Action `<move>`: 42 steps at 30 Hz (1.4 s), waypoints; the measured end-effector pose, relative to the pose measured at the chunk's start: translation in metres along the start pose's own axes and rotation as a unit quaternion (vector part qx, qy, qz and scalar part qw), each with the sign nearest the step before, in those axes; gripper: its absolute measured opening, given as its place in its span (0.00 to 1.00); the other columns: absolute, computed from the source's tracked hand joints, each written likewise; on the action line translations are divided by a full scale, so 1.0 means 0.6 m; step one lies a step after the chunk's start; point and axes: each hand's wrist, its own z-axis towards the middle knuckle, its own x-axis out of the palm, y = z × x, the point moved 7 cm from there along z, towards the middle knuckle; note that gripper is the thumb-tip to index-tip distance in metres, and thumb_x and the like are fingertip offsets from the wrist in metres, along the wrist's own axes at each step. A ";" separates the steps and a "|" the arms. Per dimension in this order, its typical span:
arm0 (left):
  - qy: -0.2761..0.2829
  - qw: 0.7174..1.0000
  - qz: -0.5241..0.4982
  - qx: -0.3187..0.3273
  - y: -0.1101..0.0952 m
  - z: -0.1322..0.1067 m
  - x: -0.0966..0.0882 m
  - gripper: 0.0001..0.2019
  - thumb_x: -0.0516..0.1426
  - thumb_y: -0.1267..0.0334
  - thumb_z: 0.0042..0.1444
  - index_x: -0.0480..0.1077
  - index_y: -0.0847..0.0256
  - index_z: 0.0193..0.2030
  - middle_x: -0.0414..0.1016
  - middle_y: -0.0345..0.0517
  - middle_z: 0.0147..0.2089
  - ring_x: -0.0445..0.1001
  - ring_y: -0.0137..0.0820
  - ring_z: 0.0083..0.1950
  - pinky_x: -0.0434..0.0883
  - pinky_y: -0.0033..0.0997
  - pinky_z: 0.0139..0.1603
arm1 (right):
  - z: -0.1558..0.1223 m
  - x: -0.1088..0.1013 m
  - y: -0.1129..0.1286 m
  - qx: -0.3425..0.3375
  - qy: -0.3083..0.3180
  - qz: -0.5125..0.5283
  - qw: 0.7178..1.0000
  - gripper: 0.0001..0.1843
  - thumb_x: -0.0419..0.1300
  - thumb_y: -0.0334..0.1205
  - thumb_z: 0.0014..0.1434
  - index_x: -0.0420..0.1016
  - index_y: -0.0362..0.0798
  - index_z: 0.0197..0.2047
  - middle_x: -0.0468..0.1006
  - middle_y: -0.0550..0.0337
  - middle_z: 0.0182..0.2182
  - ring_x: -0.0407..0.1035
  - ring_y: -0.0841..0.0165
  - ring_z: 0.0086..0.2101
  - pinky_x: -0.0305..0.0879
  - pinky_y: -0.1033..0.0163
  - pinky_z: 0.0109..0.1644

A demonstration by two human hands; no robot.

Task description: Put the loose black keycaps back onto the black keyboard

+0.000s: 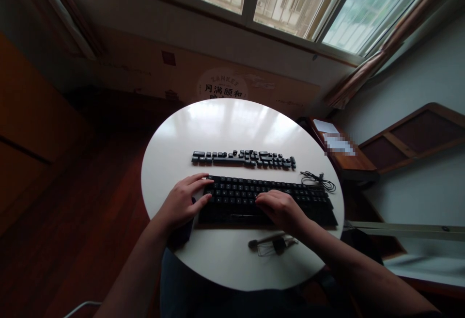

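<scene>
A black keyboard (232,218) lies on the white round table; keys fill its upper rows, while the lower front part shows no keys. My left hand (183,199) rests at its left end, fingers stretched and thumb apart, touching the edge keys. Over the lower key rows near the middle, my right hand (278,205) has its fingers bent together; whatever is between the fingertips is hidden. Behind the keyboard stand loose black keycaps (267,159) in rows, with a long bar-shaped keycap (228,161) among them.
A coiled black cable (319,181) lies at the keyboard's back right. In front are a brush (254,243) and a wire tool (267,249). A dark object (181,233) sits under my left wrist. The round table (232,269) has a curved edge close to my body.
</scene>
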 end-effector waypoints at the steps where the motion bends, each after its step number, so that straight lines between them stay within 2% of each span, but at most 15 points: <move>1: 0.000 1.000 0.000 0.000 0.000 0.000 0.000 0.22 0.55 0.48 0.64 0.74 0.53 0.60 0.71 0.49 0.67 0.70 0.47 0.66 0.68 0.52 0.67 | 0.001 -0.003 0.001 -0.007 -0.004 -0.004 1.000 0.07 0.59 0.34 0.70 0.79 0.46 0.42 0.83 0.54 0.40 0.76 0.67 0.36 0.74 0.63 0.42; 7: -0.006 1.000 0.005 0.002 -0.001 0.001 -0.001 0.22 0.55 0.48 0.64 0.75 0.53 0.59 0.72 0.49 0.66 0.71 0.47 0.65 0.69 0.50 0.67 | -0.003 -0.011 0.013 -0.039 -0.016 -0.045 0.998 0.07 0.60 0.33 0.69 0.80 0.44 0.41 0.83 0.52 0.41 0.76 0.65 0.38 0.76 0.61 0.41; 14: -0.003 1.000 0.003 0.000 -0.003 -0.001 -0.002 0.22 0.54 0.48 0.64 0.75 0.53 0.59 0.72 0.49 0.66 0.71 0.47 0.66 0.69 0.51 0.67 | -0.008 -0.008 0.011 -0.021 -0.013 -0.068 0.997 0.08 0.60 0.33 0.68 0.81 0.43 0.44 0.82 0.50 0.42 0.77 0.64 0.39 0.77 0.59 0.42; 22: -0.006 1.000 0.004 0.002 -0.004 0.001 -0.002 0.22 0.54 0.49 0.63 0.75 0.54 0.58 0.72 0.50 0.66 0.71 0.47 0.65 0.69 0.51 0.66 | -0.010 -0.004 -0.010 0.027 -0.044 0.035 0.998 0.06 0.63 0.35 0.67 0.82 0.46 0.40 0.82 0.55 0.40 0.78 0.68 0.38 0.77 0.65 0.44; 25: -0.007 1.000 0.008 0.002 -0.002 0.000 -0.002 0.22 0.54 0.48 0.63 0.75 0.54 0.59 0.72 0.50 0.66 0.71 0.47 0.65 0.69 0.51 0.66 | -0.007 0.002 -0.009 0.027 -0.022 0.024 0.999 0.08 0.61 0.36 0.69 0.82 0.47 0.40 0.82 0.55 0.41 0.77 0.69 0.36 0.76 0.65 0.43; 29: -0.007 1.000 0.012 0.004 -0.003 0.000 -0.002 0.22 0.54 0.48 0.64 0.75 0.53 0.59 0.72 0.50 0.66 0.71 0.47 0.65 0.70 0.51 0.66 | 0.003 -0.001 0.004 0.029 0.031 -0.072 0.996 0.11 0.60 0.36 0.68 0.83 0.46 0.35 0.80 0.52 0.39 0.71 0.66 0.37 0.71 0.61 0.41; 31: -0.007 1.000 0.012 0.004 -0.004 0.000 -0.002 0.22 0.54 0.47 0.64 0.75 0.53 0.59 0.72 0.49 0.66 0.71 0.47 0.65 0.70 0.51 0.66 | 0.009 -0.005 0.006 0.045 0.072 -0.108 0.991 0.10 0.64 0.37 0.66 0.83 0.47 0.33 0.78 0.52 0.37 0.69 0.64 0.37 0.69 0.60 0.40; 33: -0.007 1.000 0.012 0.002 -0.005 0.000 -0.004 0.22 0.54 0.47 0.64 0.75 0.53 0.58 0.72 0.50 0.66 0.71 0.48 0.65 0.70 0.51 0.66 | 0.017 -0.010 0.003 0.055 0.121 -0.096 0.986 0.06 0.67 0.38 0.63 0.85 0.49 0.35 0.77 0.53 0.36 0.68 0.66 0.37 0.67 0.61 0.39; 36: -0.007 1.000 0.012 0.000 -0.006 0.001 -0.006 0.22 0.54 0.46 0.64 0.76 0.53 0.58 0.73 0.50 0.66 0.72 0.48 0.65 0.71 0.51 0.66 | 0.052 -0.025 -0.016 0.049 0.156 -0.054 0.985 0.05 0.67 0.38 0.64 0.86 0.52 0.40 0.77 0.55 0.36 0.70 0.67 0.37 0.68 0.62 0.40; 40: -0.010 1.000 0.011 0.001 -0.007 0.000 -0.008 0.22 0.54 0.46 0.64 0.76 0.54 0.58 0.73 0.51 0.65 0.72 0.48 0.64 0.70 0.51 0.66 | 0.151 -0.052 -0.086 0.062 0.088 -0.055 0.993 0.07 0.65 0.35 0.65 0.86 0.51 0.43 0.81 0.55 0.39 0.73 0.65 0.40 0.70 0.60 0.44; 42: -0.014 1.000 0.010 0.003 -0.007 0.000 -0.008 0.22 0.54 0.47 0.64 0.76 0.54 0.58 0.73 0.51 0.65 0.72 0.48 0.65 0.70 0.52 0.67 | 0.204 -0.045 -0.132 0.088 0.091 -0.068 0.990 0.07 0.65 0.34 0.64 0.86 0.51 0.42 0.82 0.56 0.40 0.74 0.65 0.41 0.70 0.59 0.46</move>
